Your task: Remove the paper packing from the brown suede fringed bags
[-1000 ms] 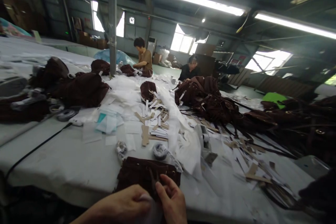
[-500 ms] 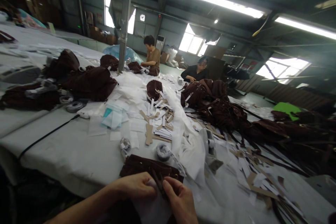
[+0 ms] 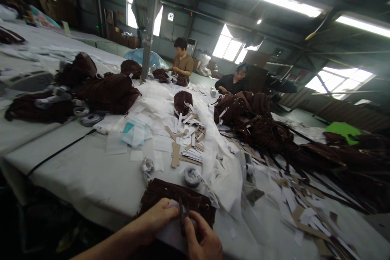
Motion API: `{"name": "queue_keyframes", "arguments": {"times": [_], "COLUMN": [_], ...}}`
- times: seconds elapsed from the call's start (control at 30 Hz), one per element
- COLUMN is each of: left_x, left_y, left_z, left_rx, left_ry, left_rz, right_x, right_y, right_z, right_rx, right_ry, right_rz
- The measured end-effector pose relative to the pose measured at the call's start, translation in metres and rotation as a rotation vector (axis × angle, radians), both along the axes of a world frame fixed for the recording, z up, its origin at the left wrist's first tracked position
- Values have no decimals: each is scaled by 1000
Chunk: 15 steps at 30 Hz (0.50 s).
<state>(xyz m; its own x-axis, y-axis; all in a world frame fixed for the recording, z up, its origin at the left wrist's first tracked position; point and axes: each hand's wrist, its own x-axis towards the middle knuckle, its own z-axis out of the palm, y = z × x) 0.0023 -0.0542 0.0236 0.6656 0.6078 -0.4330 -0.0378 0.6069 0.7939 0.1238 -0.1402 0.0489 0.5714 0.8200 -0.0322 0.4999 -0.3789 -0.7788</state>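
Observation:
A dark brown bag [image 3: 155,191] with small metal eyelets lies at the table's near edge, below both hands' reach. My left hand [image 3: 157,217] is closed, thumb and fingers pinching a thin white sheet [image 3: 172,229] against the bag's front. Two narrow brown straps [image 3: 182,213] hang down the middle of the bag. My right hand [image 3: 203,237] has thumb and fingertips closed on their lower part. Just behind the bag sit a wrapped grey-white coil [image 3: 192,175] and a plastic-wrapped bundle [image 3: 147,165], which seem joined to its sides.
Brown and white card strips [image 3: 191,146] are heaped mid-table, near thin white sheets [image 3: 115,143]. Brown bags are piled at left [image 3: 109,93] and right [image 3: 252,118]. A black cable [image 3: 61,152] crosses the left edge. Two people [image 3: 184,63] work across the table beyond a metal post [image 3: 150,28].
My right hand has shifted slightly left and down along the straps, which now show as two lengths. The left hand still pinches the white sheet. The whole view has shifted a little.

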Motion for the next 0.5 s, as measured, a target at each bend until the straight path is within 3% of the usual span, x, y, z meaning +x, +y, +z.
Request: {"name": "queue_keyframes", "arguments": {"times": [0.1, 0.27, 0.37, 0.5], "left_x": [2, 3, -1, -5], "left_y": [-5, -6, -9, -10], "left_z": [5, 16, 17, 12], "left_rx": [-133, -210, -163, -15], "left_ry": [-15, -35, -82, -122], "left_rz": [98, 160, 124, 62], "right_x": [-8, -14, -14, -12], "right_y": [-3, -7, -10, -13], "right_z": [-3, -12, -19, -21], "right_rx": [-20, -83, -59, 64], "right_ry": [-105, -215, -214, -54], "right_rz": [-17, -21, -45, -8]}}
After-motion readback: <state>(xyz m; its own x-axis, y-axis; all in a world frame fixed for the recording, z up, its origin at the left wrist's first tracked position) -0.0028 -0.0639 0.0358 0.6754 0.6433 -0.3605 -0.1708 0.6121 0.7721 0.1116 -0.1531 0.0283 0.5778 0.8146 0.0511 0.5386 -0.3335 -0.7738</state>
